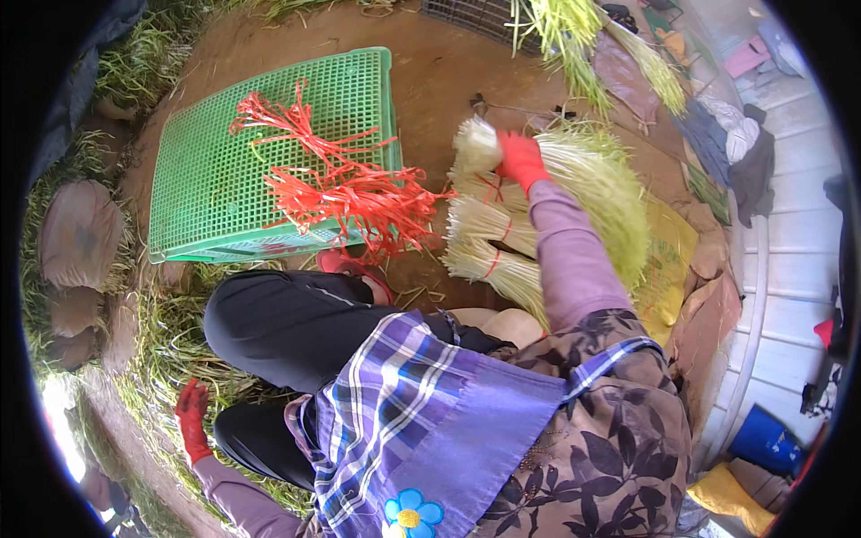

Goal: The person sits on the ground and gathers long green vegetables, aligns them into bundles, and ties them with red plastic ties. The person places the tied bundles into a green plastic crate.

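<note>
My right hand [521, 159], in a red glove, grips a bunch of blanched chives [479, 144] near its white stem ends, which look blurred. Under and beside it lie several tied bundles of blanched chives [498, 262], pale stems towards the crate and yellow-green leaves to the right. Red ties go around some of them. Away at the lower left, my left hand [193, 413], also in a red glove, is beside my knee with fingers apart and nothing visible in it. A heap of red plastic strips [356, 198] hangs over the corner of an upturned green plastic crate [222, 161].
Loose leaves and trimmings [175, 329] cover the ground on the left. More chives [572, 47] lie by a black crate [477, 17] at the top. A yellow sack [662, 262] lies beneath the bundles' leaf ends. A blue bucket [767, 440] stands at the lower right.
</note>
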A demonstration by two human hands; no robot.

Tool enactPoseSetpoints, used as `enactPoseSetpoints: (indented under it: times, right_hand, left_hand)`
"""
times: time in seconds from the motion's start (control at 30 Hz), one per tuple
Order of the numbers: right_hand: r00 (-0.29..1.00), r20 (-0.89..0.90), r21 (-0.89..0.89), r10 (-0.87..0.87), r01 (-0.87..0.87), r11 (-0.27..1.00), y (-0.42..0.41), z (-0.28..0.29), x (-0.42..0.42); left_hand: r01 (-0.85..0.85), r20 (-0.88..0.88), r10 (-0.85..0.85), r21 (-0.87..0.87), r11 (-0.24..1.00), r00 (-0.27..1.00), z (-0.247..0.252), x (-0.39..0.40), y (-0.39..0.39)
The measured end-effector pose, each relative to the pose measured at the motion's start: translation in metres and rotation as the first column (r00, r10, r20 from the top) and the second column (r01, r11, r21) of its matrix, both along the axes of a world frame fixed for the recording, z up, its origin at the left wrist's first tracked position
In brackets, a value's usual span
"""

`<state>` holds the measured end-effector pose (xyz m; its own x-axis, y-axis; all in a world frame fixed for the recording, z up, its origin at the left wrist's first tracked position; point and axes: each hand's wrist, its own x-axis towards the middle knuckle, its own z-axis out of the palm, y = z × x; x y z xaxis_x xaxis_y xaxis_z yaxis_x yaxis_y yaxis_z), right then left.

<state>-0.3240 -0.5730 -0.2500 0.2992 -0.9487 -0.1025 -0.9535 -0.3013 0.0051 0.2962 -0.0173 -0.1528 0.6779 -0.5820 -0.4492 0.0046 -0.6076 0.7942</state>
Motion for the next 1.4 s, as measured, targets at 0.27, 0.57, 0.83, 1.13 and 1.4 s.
enactPoseSetpoints:
  times: [0.27, 0.57, 0.83, 1.13, 1.4]
  right_hand:
    - [0.985, 0.038, 0.101, 0.167, -0.170, 0.980, -0.026, -0.018, -0.023]
    - [0.990, 0.132, 0.038, 0.048, -0.053, 0.998, -0.031, 0.010, -0.045]
    - [0.999, -0.045, 0.085, -0.006, 0.010, 0.996, -0.025, -0.005, -0.034]
    - [0.975, -0.198, -0.027, 0.104, -0.111, 0.993, -0.033, -0.021, -0.035]
    - [0.958, -0.246, -0.194, 0.149, -0.199, 0.961, -0.026, -0.046, -0.039]
  left_hand:
    - [-0.057, -0.043, 0.059, 0.061, 0.997, 0.997, -0.039, -0.001, 0.009]
    - [0.018, -0.028, -0.013, 0.192, 0.981, 1.000, -0.061, 0.026, 0.014]
    - [0.055, 0.056, -0.067, 0.199, 0.978, 0.996, -0.069, 0.023, 0.013]
    - [0.065, 0.089, -0.089, 0.246, 0.967, 0.992, -0.079, 0.034, 0.011]
    - [0.046, 0.083, -0.067, 0.231, 0.972, 0.994, -0.084, 0.040, 0.022]
